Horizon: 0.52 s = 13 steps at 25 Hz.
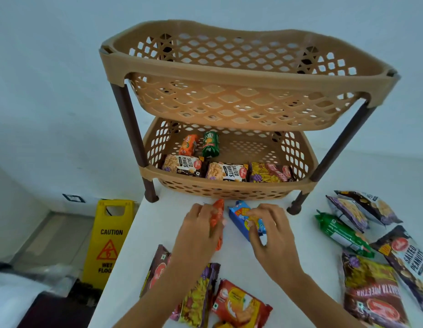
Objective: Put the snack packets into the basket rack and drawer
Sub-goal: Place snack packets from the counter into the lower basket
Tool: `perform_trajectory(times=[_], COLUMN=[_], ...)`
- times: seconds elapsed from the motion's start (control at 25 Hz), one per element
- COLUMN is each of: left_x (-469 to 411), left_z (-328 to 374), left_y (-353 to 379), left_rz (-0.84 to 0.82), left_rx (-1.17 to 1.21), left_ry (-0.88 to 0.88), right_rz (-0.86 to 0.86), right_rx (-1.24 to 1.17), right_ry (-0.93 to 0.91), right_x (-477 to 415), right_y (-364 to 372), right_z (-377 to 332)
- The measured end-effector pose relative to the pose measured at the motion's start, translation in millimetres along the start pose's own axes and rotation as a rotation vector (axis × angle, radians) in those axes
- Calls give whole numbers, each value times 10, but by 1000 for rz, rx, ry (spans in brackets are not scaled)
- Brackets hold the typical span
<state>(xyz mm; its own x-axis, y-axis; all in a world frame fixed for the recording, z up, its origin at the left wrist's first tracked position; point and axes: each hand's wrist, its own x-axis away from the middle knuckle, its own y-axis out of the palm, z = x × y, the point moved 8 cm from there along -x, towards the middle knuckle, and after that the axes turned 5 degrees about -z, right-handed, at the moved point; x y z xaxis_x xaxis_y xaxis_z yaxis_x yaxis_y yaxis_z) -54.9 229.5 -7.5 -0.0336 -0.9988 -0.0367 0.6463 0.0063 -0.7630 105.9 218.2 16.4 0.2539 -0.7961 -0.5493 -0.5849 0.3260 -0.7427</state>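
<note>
A tan two-tier basket rack [229, 74] stands on the white table [144, 235]. Its top basket holds nothing I can see. The lower basket [229, 188] holds several packets: two salted peanuts packets [183, 165], an orange roll [188, 145], a green roll [210, 144] and a yellow-purple packet [269, 172]. In front of the rack, my left hand [198, 230] closes on an orange packet [217, 216]. My right hand [269, 228] grips a blue biscuit packet [241, 216] lying on the table.
More packets lie on the table: a green roll [343, 234], peanuts packets [409, 259] and a large mixture packet [371, 290] at right, an orange biscuit packet [239, 304] and others at the front. A yellow wet-floor sign [108, 242] stands on the floor at left.
</note>
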Motion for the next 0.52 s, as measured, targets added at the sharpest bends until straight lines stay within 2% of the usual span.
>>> perform_trajectory(times=[0.12,0.24,0.36,0.52], left_x=[30,9,-51,12], left_z=[-143,-216,-287,-282], left_y=[172,264,297,179], left_rz=[-30,-60,-146,-226], left_rx=[-68,-111,-93,-67], left_ry=[-240,-350,-404,-396], right_rz=[-139,-248,-345,-326], right_rx=[62,75,23,-49], right_ry=[226,340,407,406], right_x=[35,27,59,121], right_y=[175,303,373,182], right_z=[183,269,336,290])
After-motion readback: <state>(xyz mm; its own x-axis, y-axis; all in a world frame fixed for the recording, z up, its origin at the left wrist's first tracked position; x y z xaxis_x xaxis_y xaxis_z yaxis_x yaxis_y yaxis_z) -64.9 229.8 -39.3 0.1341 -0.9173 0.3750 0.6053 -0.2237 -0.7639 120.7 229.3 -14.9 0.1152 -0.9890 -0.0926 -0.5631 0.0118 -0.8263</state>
